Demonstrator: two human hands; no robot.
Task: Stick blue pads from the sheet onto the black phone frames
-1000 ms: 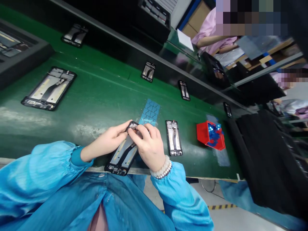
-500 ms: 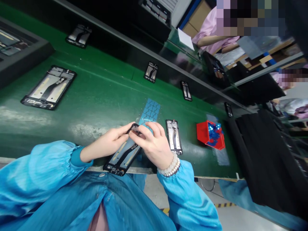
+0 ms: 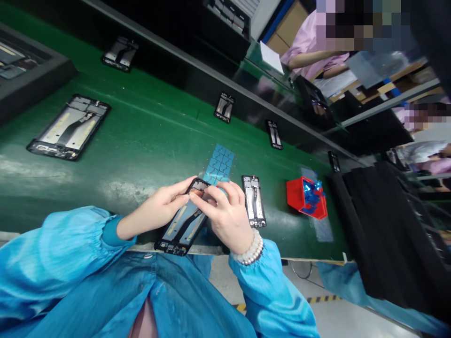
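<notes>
My left hand (image 3: 158, 211) is closed on the upper end of an opened phone body (image 3: 179, 234), thumb on top and fingers along its edge. The phone lies tilted at the bench's front edge, its inside facing up with a dark ribbon cable down the middle. My right hand (image 3: 230, 216) bends over the same upper end, thumb and forefinger close together; whatever they pinch is hidden. A copper-coloured patch (image 3: 196, 192) shows between the hands. Just beyond the fingers is a sheet of blue adhesive pieces (image 3: 220, 162). Another opened phone (image 3: 253, 202) lies right of my right hand.
A red bin (image 3: 296, 195) of blue film scraps stands to the right, beside black material (image 3: 384, 239). One opened phone (image 3: 68, 126) lies at left near a dark tray (image 3: 52, 70). Several more phones line the bench's far side. A person in pink (image 3: 306, 42) works across from me.
The phones along the far side have shifted slightly right. My right fingers have moved a little right, and the copper-coloured patch on the held phone now shows more.
</notes>
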